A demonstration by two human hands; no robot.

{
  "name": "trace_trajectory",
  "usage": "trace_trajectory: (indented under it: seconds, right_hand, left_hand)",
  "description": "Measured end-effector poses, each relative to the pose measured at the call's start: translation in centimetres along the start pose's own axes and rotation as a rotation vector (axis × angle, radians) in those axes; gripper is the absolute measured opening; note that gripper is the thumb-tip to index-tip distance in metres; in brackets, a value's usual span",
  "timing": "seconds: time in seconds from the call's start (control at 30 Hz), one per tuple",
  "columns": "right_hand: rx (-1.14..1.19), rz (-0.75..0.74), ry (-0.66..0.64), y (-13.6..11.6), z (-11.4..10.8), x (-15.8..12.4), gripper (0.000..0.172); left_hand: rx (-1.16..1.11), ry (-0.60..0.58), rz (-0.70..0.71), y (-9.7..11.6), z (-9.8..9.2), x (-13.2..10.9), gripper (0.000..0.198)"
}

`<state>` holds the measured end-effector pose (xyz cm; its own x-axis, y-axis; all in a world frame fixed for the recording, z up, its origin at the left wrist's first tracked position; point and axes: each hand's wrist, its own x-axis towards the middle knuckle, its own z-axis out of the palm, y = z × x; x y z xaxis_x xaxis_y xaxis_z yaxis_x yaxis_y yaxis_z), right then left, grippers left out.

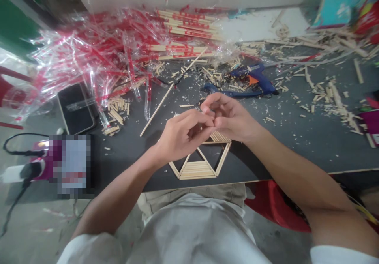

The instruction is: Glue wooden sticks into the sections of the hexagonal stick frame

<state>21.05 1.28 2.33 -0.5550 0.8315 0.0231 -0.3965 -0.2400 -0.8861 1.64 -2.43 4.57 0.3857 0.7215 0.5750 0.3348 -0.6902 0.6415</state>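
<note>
My left hand (185, 133) and my right hand (229, 116) meet above a hexagonal frame of pale wooden sticks (198, 170) near the table's front edge. The fingers of both hands are bent and pinched together, fingertips touching or nearly so. Whatever they hold, if anything, is too small or hidden to name. The frame has rows of sticks filling its front section and part of its back right; my hands cover much of its back. A single long stick (156, 109) lies to the left of my left hand.
A blue glue gun (257, 76) lies behind my hands on the dark table (296, 149). Red-and-clear wrappers (97, 51) and packed sticks (192, 25) are heaped at the back left. A phone (76, 109) and a purple power strip (44, 159) are at left. Stick scraps (337, 98) litter the right.
</note>
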Motion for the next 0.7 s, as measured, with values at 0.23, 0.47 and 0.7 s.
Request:
trace_trajectory:
  seconds: [0.23,0.47,0.7]
  right_hand:
    - [0.041,-0.001,0.002,0.09,0.14,0.12,0.046]
    - [0.031,0.006,0.01,0.31,-0.03,0.1,0.043]
    - [0.05,-0.017,-0.003,0.24,0.02,0.17,0.042]
  left_hand:
    - [-0.035,-0.013,-0.011,-0.33,-0.13,0.18,0.007]
    - [-0.034,-0.018,-0.035,-0.41,-0.07,0.03,0.007]
    - [-0.034,-0.014,-0.013,-0.4,-0.14,0.19,0.009]
